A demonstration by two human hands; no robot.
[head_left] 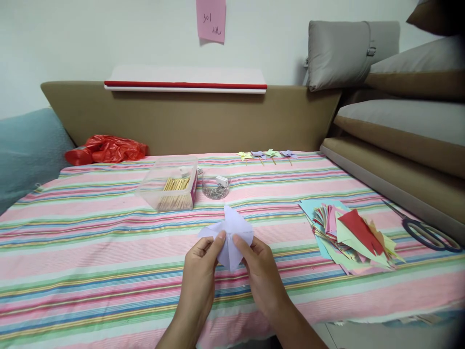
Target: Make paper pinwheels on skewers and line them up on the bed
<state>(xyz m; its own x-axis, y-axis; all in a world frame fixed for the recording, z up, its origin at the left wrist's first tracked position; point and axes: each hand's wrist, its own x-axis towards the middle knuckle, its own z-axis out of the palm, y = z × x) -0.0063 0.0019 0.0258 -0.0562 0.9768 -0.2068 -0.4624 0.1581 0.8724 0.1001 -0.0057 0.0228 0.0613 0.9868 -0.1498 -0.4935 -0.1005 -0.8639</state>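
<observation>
Between my two hands is a pale lilac paper pinwheel (pixel 232 223), its blades folded in toward the middle. My left hand (pixel 205 257) pinches it from the left, thumb pressed near the centre. From the other side my right hand (pixel 259 259) grips it the same way, thumb close to the centre too. The fingers behind the paper are partly hidden. Beyond it stand a clear plastic box (pixel 148 182) of thin wooden sticks (pixel 176 186) and a round clear dish (pixel 216 186) with small metal pieces and a white block in it.
Striped cloth (pixel 109 271) covers the surface. To the right lie a pile of coloured paper (pixel 352 237) and dark-handled scissors (pixel 425 232). Several finished pinwheels on sticks (pixel 267 155) rest at the back. A red plastic bag (pixel 109 149) lies back left; stacked cushions (pixel 403 135) line the right.
</observation>
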